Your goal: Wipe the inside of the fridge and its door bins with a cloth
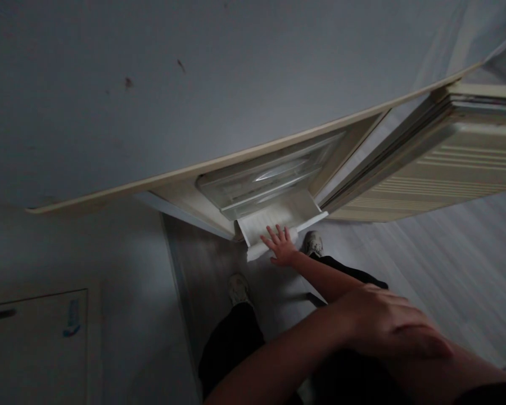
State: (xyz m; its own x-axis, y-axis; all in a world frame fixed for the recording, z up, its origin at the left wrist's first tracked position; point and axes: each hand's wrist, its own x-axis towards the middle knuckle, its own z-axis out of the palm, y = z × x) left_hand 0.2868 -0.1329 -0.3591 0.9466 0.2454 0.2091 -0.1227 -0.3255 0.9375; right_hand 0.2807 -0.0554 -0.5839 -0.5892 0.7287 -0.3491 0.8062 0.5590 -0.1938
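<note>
My right hand (281,247) reaches down, fingers spread, and lies on the front edge of a white drawer or tray (293,209) low in an open fridge-like cabinet. Just above that tray is a clear drawer front (274,174) with a handle-like recess. My left hand (392,323) is wrapped over my right forearm. Whether the tray is pulled out or tilted down, I cannot tell.
The cabinet's ribbed cream door (438,169) stands open at the right. A broad pale surface (194,101) with small dark marks fills the upper view. A pale panel (34,343) is at lower left. My shoes (239,288) stand on the wood-look floor (455,270).
</note>
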